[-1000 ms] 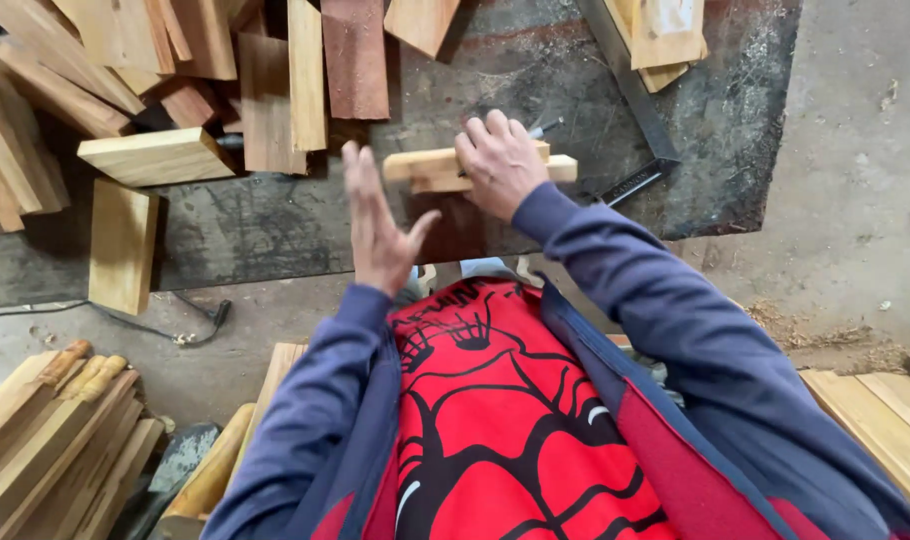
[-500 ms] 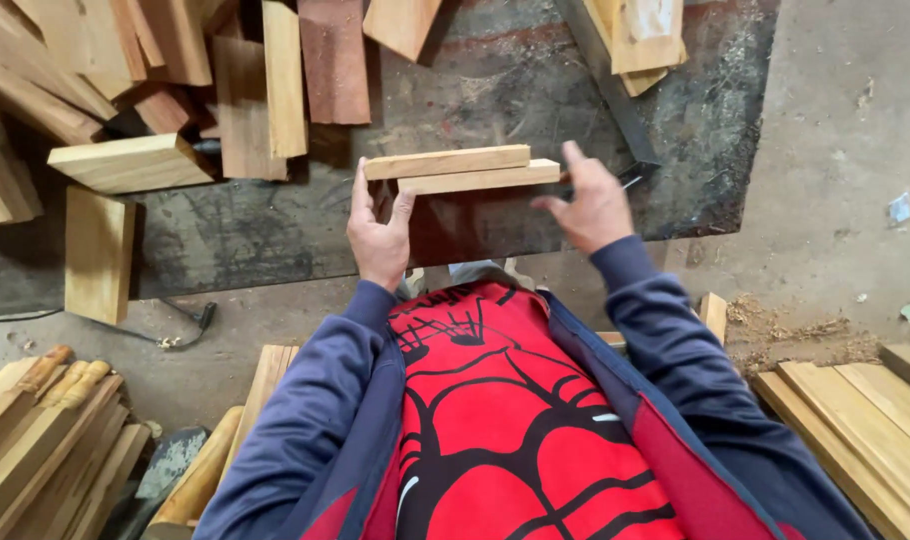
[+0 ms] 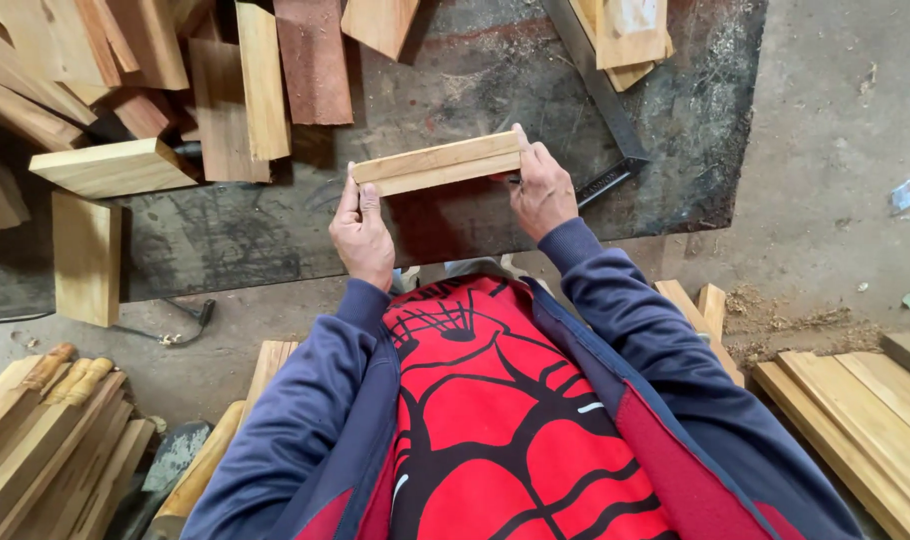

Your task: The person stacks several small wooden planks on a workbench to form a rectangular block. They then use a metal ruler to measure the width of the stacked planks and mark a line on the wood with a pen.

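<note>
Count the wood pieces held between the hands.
2: stacked flush, upper piece on lower piece, left hand at one end, right hand at the other.

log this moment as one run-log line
left hand: grips left end of pale wooden blocks | right hand: grips right end | blocks: stacked, above dark metal sheet

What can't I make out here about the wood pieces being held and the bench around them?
- Head view: whether the held wood pieces number two or more; only edges face the camera.
- Left hand and right hand: palms and grip hidden behind their backs.
- Metal square: its far end runs under offcuts.
- Plank stack: cut off by the frame edge.
</note>
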